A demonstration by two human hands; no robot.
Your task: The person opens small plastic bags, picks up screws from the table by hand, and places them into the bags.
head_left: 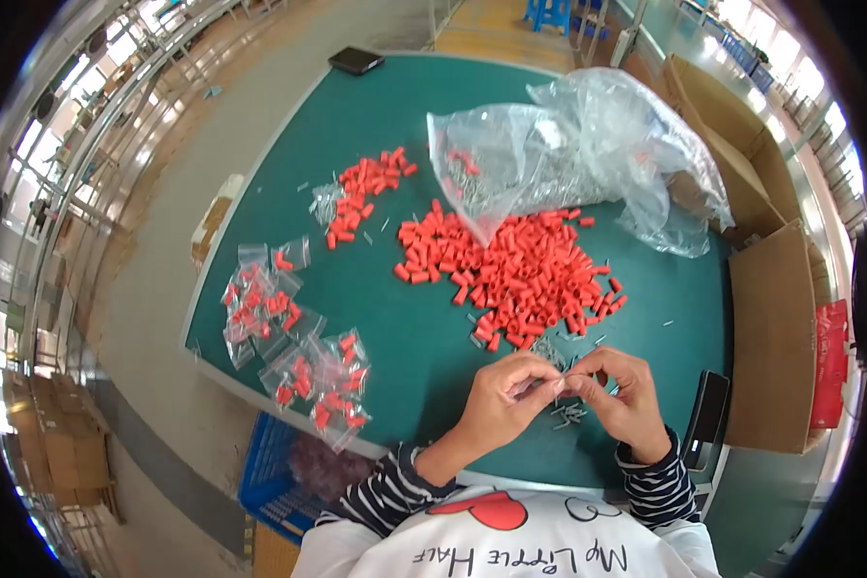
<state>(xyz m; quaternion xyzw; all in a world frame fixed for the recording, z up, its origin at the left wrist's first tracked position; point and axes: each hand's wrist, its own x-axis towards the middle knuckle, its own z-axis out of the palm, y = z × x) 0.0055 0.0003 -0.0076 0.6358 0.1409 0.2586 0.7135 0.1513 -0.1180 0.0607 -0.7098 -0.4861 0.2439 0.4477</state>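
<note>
My left hand (512,397) and my right hand (618,393) meet fingertip to fingertip over the near part of the green table (424,356). Both are closed in a pinch. Whatever lies between the fingers is too small to name. Small metal pins (569,414) are scattered under and around my hands. Just beyond them spreads a large pile of short red plastic sleeves (525,275). Over to the left lie several small clear zip bags (303,380) with red sleeves inside.
A big clear plastic bag (588,144) of metal pins lies at the back right. Cardboard boxes (771,337) line the right edge, near a black phone (708,414). Smaller red sleeves (371,178) lie back left, and a dark flat box (356,61) sits at the far corner. A blue crate (270,472) stands below.
</note>
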